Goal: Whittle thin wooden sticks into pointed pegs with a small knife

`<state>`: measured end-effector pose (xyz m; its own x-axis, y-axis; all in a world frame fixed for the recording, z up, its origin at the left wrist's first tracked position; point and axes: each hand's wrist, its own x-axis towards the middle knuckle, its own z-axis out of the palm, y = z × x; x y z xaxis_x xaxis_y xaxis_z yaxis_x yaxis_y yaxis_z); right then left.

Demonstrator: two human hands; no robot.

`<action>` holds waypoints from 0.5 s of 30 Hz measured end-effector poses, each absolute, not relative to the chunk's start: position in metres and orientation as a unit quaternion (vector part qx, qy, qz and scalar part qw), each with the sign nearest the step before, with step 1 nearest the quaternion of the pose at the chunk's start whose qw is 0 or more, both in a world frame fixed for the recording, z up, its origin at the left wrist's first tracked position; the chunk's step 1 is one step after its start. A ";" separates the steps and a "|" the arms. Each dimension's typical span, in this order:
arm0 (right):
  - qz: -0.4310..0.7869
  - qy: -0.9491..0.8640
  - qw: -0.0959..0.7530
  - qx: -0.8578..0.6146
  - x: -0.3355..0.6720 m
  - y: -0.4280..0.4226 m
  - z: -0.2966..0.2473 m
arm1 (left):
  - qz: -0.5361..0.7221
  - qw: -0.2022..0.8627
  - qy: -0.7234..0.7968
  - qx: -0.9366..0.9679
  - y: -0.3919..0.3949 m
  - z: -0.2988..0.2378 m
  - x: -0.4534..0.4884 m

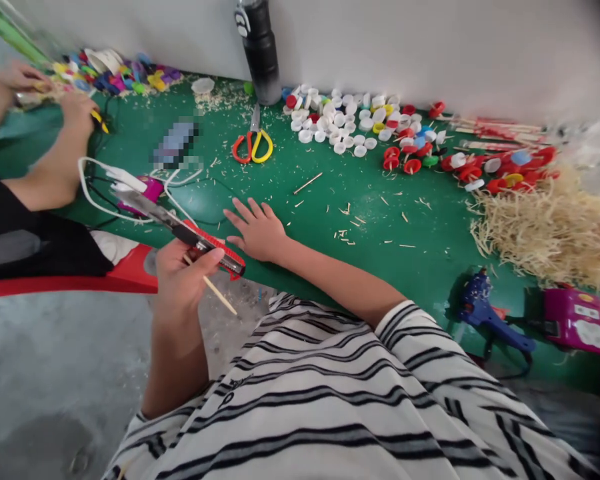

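My left hand (180,280) is closed around a red and black utility knife (207,248) in front of the table's near edge. The long metal blade points up and to the left. A thin wooden stick (221,297) sticks out of the same grip, slanting down to the right. My right hand (260,233) lies palm down on the green table (300,227), fingers spread, holding nothing. Another thin stick (308,183) and small wood slivers (346,237) lie beyond it.
Scissors (253,145), a black bottle (261,57) and white bottle caps (337,120) stand or lie toward the wall. At right are wood-fibre strands (550,227) and a blue glue gun (493,317). A co-worker's hands (77,113) are at left, near coloured caps (115,77).
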<state>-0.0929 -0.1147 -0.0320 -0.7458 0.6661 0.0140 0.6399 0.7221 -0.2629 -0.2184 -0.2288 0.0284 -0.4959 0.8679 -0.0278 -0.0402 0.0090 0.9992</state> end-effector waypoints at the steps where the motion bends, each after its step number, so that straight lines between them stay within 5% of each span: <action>1: 0.132 -0.922 0.033 -0.362 -0.096 -0.113 -0.034 | 0.612 0.379 0.614 0.325 -0.230 0.027 -0.220; 15: 0.058 -0.839 0.029 -0.540 0.088 -0.126 -0.049 | 0.548 0.471 0.603 0.339 -0.207 -0.012 -0.199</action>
